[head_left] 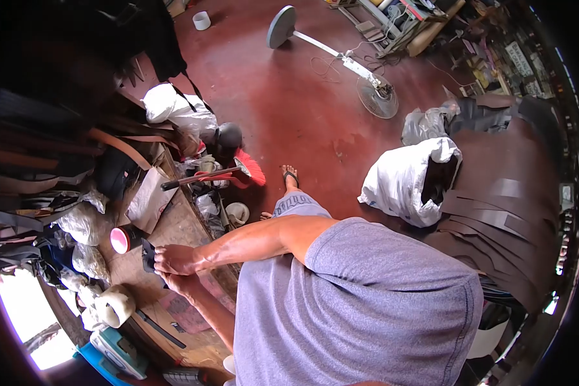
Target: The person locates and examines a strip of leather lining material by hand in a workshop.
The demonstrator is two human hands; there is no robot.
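- Fingers of the right hand (175, 260) close on a black piece (148, 256) over the desk (185, 225); the left hand (181, 283) is just beside, its grip impossible to tell.
- Brown, worn desk at left; red floor (251, 83) with a pedestal fan (349, 63), far.
- Red-rimmed container (120, 240), left, contents unclear.
- White sack (395, 183), right, gaping, dark inside.

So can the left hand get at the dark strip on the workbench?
Likely yes: the left hand is near the dark strip, nothing standing between them, though it seems busy with the black piece.
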